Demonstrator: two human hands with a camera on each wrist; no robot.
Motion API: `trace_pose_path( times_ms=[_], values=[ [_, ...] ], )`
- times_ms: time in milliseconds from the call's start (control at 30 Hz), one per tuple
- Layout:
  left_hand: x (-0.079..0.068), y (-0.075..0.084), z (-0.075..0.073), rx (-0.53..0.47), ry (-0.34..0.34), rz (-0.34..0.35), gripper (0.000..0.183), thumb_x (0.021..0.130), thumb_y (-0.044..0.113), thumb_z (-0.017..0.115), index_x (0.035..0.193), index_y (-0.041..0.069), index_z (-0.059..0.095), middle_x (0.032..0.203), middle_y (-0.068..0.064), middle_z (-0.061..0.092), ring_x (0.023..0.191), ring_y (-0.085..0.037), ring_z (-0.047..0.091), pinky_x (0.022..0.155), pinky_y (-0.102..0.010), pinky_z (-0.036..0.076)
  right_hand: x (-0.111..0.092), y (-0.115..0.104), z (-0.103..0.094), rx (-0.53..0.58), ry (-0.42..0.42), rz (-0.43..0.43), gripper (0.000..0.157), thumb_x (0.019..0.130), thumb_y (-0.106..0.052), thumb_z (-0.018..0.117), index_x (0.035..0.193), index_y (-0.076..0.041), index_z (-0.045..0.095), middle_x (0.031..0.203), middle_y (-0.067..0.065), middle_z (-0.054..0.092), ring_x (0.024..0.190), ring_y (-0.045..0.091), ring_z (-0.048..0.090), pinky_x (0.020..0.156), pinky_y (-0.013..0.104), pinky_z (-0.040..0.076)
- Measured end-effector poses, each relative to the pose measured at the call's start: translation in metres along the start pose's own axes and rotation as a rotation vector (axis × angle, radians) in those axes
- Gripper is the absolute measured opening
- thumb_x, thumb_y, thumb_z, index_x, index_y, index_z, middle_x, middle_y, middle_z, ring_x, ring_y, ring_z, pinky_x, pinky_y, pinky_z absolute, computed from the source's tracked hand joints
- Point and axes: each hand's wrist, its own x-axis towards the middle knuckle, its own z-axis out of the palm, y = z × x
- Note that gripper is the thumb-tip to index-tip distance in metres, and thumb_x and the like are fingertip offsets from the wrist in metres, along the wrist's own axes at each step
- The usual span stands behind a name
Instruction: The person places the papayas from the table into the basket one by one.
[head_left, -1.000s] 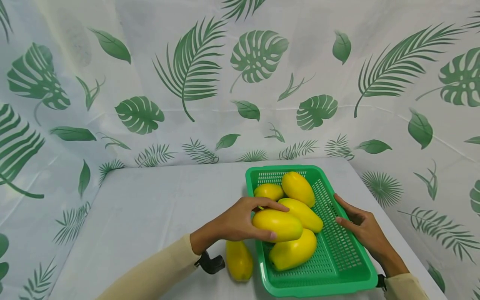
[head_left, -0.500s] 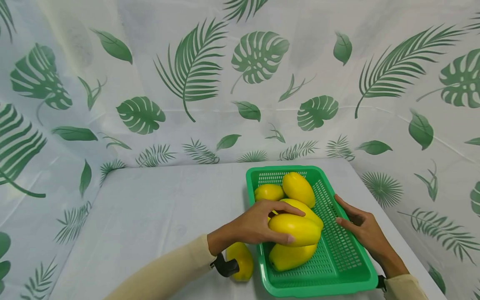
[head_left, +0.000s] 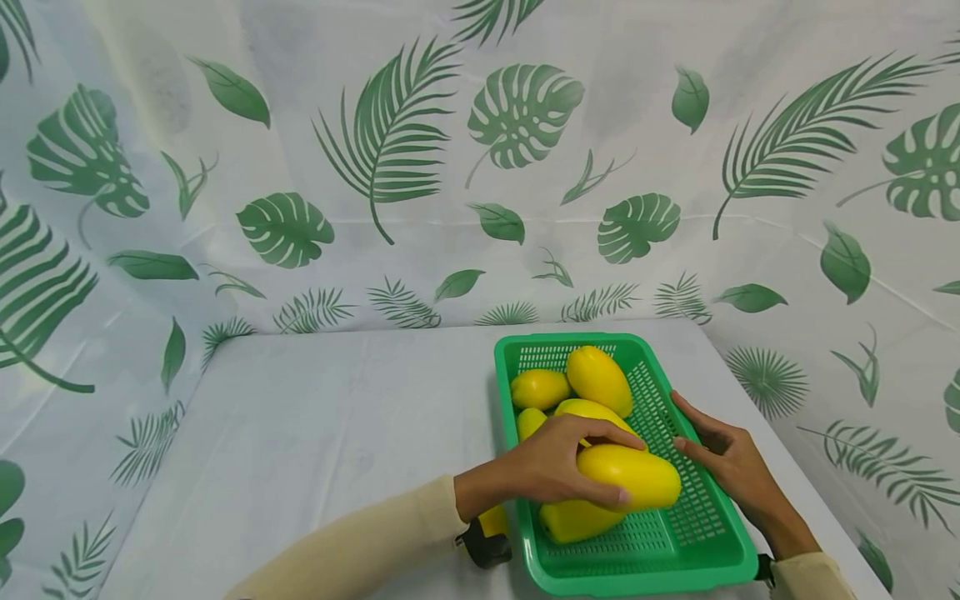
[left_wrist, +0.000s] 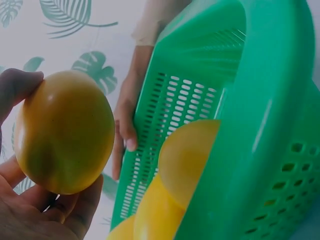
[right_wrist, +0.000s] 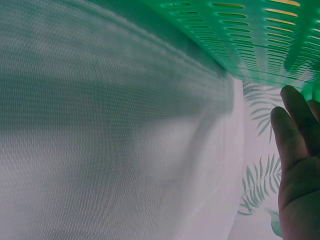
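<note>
My left hand (head_left: 551, 462) grips a yellow papaya (head_left: 637, 477) above the green basket (head_left: 637, 575), thumb on the near side and fingers over the top. In the left wrist view, the end of this papaya (left_wrist: 65, 132) faces the camera between thumb and fingers. Several other yellow papayas (head_left: 598, 379) lie in the basket, some partly covered by the held one and the hand. My right hand (head_left: 731, 458) holds the basket's right rim, thumb over the edge. In the right wrist view its fingers (right_wrist: 290, 135) lie straight beside the basket's outer wall.
One more papaya (head_left: 492, 521) lies on the white tabletop (head_left: 322, 433) left of the basket, mostly hidden behind my left wrist and its black strap device (head_left: 486, 546). A leaf-printed sheet (head_left: 420, 150) rises behind and at both sides.
My left hand has carried the papaya rightward and toward me over the basket, uncovering papayas at the basket's left side. The right hand stays on the rim.
</note>
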Motion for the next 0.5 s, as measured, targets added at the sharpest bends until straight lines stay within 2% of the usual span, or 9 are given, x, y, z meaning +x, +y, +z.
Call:
trace_pose_path(
  times_ms=[267,500],
  values=[
    [0.009,0.000,0.011,0.023,-0.042,-0.031,0.055,0.094,0.032,0.081,0.145,0.021,0.066,0.138,0.017,0.068,0.110,0.011,0.059,0.095,-0.013,0.053,0.000,0.002,0.000,0.005,-0.007,-0.005,0.065,0.107,-0.012,0.064,0.166,-0.017,0.038,0.171,0.006,0.037,0.136,-0.019,0.045,0.100,0.002,0.044],
    [0.013,0.000,0.021,0.026,-0.073,-0.092,0.054,0.094,0.035,0.081,0.145,0.028,0.066,0.136,0.022,0.066,0.110,0.012,0.058,0.095,-0.011,0.051,0.000,0.002,-0.001,0.013,-0.020,-0.005,0.065,0.107,-0.012,0.063,0.166,-0.016,0.037,0.171,0.001,0.037,0.134,-0.018,0.047,0.099,0.004,0.046]
  ],
)
